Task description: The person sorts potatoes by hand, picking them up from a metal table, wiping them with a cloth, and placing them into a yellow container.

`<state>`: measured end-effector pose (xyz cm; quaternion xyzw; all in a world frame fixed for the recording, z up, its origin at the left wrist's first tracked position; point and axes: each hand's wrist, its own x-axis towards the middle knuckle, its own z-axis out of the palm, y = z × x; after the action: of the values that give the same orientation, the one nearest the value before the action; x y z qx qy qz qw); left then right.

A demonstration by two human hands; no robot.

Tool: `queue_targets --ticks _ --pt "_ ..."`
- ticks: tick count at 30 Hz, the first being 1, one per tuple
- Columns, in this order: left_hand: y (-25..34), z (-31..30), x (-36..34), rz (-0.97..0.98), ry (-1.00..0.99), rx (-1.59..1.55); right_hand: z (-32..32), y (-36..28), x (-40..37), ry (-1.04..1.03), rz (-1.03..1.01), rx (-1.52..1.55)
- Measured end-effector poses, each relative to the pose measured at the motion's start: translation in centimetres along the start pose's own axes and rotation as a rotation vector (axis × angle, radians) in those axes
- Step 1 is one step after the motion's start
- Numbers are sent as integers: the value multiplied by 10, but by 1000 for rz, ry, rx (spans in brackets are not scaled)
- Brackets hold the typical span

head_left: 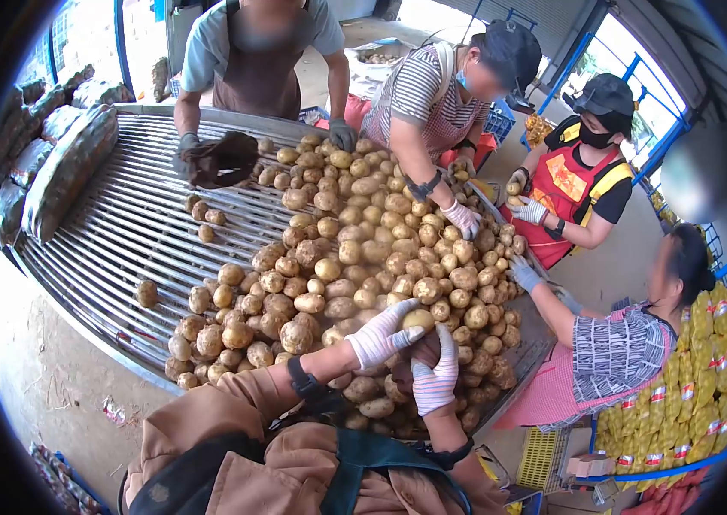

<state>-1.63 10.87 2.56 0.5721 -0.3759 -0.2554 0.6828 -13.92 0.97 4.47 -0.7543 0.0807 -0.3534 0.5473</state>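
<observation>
Fingers (399,313) of the left hand (378,336) hold one potato (417,319) at the near edge of the potato pile (355,223), while the right hand (434,378) curls just below, and I cannot tell if it holds anything.

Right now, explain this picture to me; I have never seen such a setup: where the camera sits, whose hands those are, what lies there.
No machine here: the camera sits on a person's head, looking down at their own gloved hands. The left hand closes round a pale potato; the right hand curls just below it, its grip hidden. Before them a slatted metal table carries a heap of potatoes. Four other people stand round it, handling potatoes too. Filled yellow net bags are piled at the right.
</observation>
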Motion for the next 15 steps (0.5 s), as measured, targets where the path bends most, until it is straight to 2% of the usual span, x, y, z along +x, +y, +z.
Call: queue_targets --ticks 1,2,3,4,6,8,10,11,12,15 --pt "13 1 -2 -22 10 22 2 -3 -4 2 -77 -69" --pt "21 4 -2 -126 69 -90 -1 11 -10 -49 -97 -257" --pt "19 6 -1 -121 101 -221 -4 26 -16 -97 -128 -444" --pt "15 11 -5 -131 138 -357 -3 9 -15 -134 -247 -565" --pt "15 11 -6 -89 128 -283 -1 -21 -1 -135 -531 -782" --pt "2 5 -3 -164 161 -381 -13 -22 12 -105 -300 -849" --pt "24 -9 -11 -505 -21 -644 -35 23 31 -119 32 -411" --pt "6 -2 -10 -496 35 -752 -39 28 33 -85 149 -123" --pt "10 -1 -11 -573 59 -826 -41 29 39 -48 256 166" --pt "2 7 -4 -640 124 -918 -18 9 38 -161 104 308"
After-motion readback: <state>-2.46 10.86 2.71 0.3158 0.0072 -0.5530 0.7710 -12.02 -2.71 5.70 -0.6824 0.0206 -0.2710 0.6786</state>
